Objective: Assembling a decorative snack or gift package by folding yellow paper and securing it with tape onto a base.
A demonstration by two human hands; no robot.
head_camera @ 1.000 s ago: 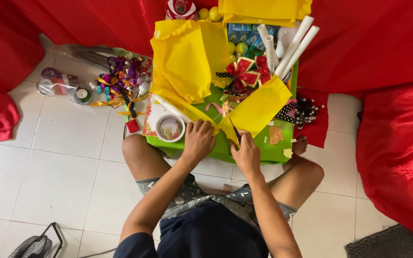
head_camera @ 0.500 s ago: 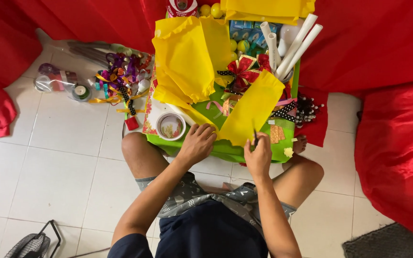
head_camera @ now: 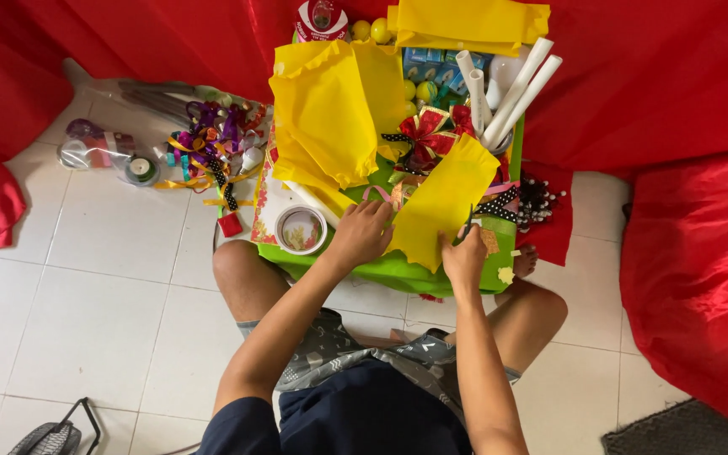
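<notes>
We look down on a person seated on the tiled floor (head_camera: 111, 278) with knees spread around a low green counter (head_camera: 398, 271). The left hand (head_camera: 362, 233) rests on the near left edge of a strip of yellow paper (head_camera: 441, 202), its fingers curled over that edge and pressing it down; the grip is closed on the paper. The right hand (head_camera: 463, 257) sits at the strip's lower right corner, fingers pinched together on the paper, with a thin dark tool (head_camera: 470, 217) rising from between them; we cannot tell what the tool is. The yellow strip lies tilted across the front of the counter, between the two hands, its far end reaching toward a red and gold bow (head_camera: 425, 132). A larger sheet of yellow paper (head_camera: 326, 118) is draped over the counter's left half, and a folded yellow sheet (head_camera: 469, 23) lies at the far end. Just left of the left hand stands a roll of tape (head_camera: 300, 228). White paper rolls (head_camera: 516, 88) lean at the far right of the counter. On the floor to the left lies a heap of coloured ribbons (head_camera: 212, 147), with a small spool (head_camera: 141, 169) beside it. Red cloth (head_camera: 693, 278) surrounds the scene.
</notes>
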